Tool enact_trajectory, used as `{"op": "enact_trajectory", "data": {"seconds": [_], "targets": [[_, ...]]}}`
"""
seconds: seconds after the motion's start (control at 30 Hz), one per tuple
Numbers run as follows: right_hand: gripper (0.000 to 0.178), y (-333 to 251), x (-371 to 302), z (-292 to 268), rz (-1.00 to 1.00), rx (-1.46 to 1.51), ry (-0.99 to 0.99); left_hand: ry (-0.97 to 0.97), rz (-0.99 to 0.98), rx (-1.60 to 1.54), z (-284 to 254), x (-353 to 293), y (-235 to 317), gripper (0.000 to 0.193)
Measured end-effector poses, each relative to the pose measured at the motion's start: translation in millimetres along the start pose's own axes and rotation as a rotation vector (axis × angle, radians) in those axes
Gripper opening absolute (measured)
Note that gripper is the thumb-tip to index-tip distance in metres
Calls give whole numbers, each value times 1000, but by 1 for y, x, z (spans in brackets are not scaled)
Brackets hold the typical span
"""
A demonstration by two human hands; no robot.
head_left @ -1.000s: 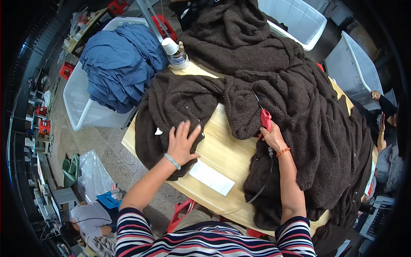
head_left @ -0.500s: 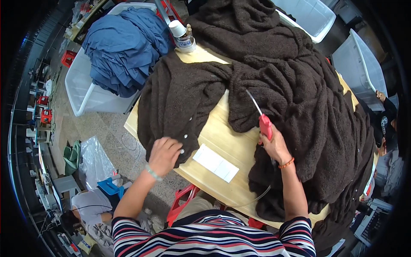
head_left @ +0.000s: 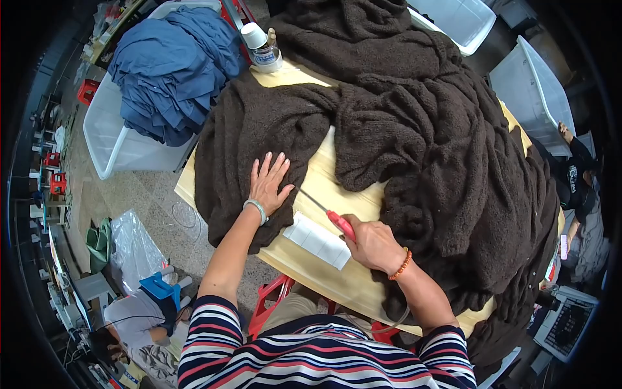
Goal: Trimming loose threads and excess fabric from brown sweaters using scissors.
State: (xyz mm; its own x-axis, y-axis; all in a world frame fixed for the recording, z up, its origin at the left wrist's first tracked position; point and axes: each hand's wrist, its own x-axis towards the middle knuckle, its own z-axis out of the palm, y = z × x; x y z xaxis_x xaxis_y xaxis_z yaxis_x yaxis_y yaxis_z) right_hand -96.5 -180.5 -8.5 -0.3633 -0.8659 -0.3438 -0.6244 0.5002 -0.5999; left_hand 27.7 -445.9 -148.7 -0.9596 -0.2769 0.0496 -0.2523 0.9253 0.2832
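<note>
My left hand (head_left: 268, 188) lies flat with its fingers spread on a dark brown knitted garment (head_left: 249, 123) at the left side of the table. In my right hand (head_left: 378, 245) is a red-handled tool (head_left: 341, 224) with a long, thin metal rod. The rod points up and left, its tip close to my left thumb at the garment's edge. Whether the tip touches the knit I cannot tell. A cord or hose shows below my right forearm. Between my hands, a white ruled paper strip (head_left: 317, 241) lies on the pale wooden table (head_left: 324, 165).
A large heap of brown knitwear (head_left: 447, 149) covers the right and far table. At the far edge stands a white-capped bottle (head_left: 264, 52). Left is a white bin (head_left: 107, 139) of blue cloth (head_left: 178, 71). A co-worker (head_left: 576, 181) is at right, another person (head_left: 133, 321) lower left.
My left hand has moved up the garment and flattened, covering the white spots seen earlier. My right hand has brought the tool left and down, from the brown heap to the left garment's edge.
</note>
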Motion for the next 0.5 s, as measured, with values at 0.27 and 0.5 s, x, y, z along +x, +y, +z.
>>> {"op": "enact_trajectory", "data": {"seconds": [0.27,0.5], "targets": [[21,-3,47,-3,-10,-15,43,219,75,-198,18,-11,-8,47],[28,-8,22,3,-61,-7,-280,327,-92,-501,15,-4,-2,52]]}}
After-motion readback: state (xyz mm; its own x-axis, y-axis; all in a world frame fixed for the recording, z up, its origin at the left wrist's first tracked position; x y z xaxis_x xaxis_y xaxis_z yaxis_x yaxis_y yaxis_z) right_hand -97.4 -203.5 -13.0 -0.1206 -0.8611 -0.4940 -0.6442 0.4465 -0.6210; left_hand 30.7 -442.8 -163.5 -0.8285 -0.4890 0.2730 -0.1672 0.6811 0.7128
